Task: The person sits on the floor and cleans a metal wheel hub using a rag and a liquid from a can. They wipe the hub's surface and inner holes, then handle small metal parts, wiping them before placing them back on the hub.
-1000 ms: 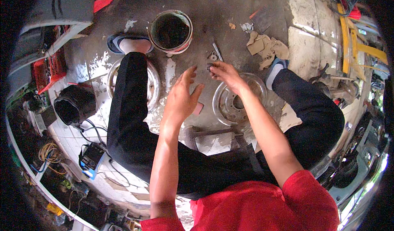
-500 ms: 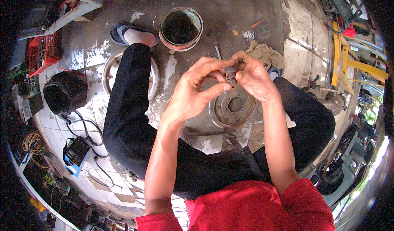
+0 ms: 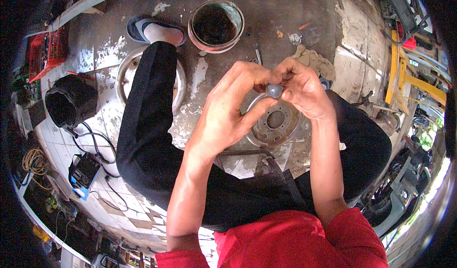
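A small grey part with a smooth, rounded face (image 3: 274,91) is held up in front of me. My left hand (image 3: 231,99) pinches it between thumb and fingers from the left. From the right, the thumb and fingertips of my right hand (image 3: 307,92) grip the same part. The fingers cover its sides, so its full shape is hidden. Below and behind the hands, a dirty round metal wheel disc (image 3: 263,124) with a central hole and smaller holes lies on the floor between my legs.
A bucket (image 3: 214,48) with dark contents stands ahead. Near the hands lie a wrench (image 3: 258,54) and a crumpled beige cloth (image 3: 316,63). Another wheel rim (image 3: 179,94) is partly under my left leg. At left are a black cylinder (image 3: 85,99), a cabled blue-and-black box (image 3: 85,172) and a red crate (image 3: 47,53).
The part has been turned so its smooth rounded face now shows, and both hands have shifted slightly right. My view has moved a little too.
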Available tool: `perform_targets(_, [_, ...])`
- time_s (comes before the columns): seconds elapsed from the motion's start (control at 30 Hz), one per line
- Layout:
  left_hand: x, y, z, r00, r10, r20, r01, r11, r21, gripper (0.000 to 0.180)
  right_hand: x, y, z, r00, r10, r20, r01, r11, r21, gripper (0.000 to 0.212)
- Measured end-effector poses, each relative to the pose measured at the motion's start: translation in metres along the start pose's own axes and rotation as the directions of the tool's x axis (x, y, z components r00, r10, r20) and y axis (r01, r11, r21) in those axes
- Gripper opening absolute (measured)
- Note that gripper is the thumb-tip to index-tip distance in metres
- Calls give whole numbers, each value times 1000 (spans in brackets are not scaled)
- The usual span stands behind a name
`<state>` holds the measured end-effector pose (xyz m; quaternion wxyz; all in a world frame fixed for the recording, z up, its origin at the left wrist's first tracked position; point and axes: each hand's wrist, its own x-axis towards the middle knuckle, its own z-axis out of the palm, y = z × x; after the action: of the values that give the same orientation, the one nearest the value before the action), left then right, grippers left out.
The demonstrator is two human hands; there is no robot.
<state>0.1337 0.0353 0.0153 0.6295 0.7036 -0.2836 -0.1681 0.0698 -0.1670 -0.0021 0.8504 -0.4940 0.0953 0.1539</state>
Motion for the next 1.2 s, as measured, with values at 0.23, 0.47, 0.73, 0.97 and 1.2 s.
perform_targets(0.23, [-2, -9, 0, 990, -142, -18, 137, 978, -160, 30, 5, 2, 1, 997, -40, -66, 39, 999, -21, 32])
perform_targets(0.47, [-1, -19, 2, 997, -52, -52, 48, 996, -74, 27, 3, 3, -6, 998, -15, -61, 16, 1000, 22, 31])
perform_targets(0.73, [0, -13, 10, 958, -268, -97, 234, 934, -270, 26, 2, -13, 5, 990, -78, -117, 54, 980, -192, 24])
perform_targets(0.97, [-3, -25, 7, 875, -483, -30, 409, 772, -487, 32, 22, 19, -7, 939, -135, -317, -1, 920, -393, 14])
perform_targets(1.2, [5, -29, 4, 740, -657, -140, 452, 641, -620, 32, -17, 216, -96, 842, 73, -535, -470, 587, -659, 25])
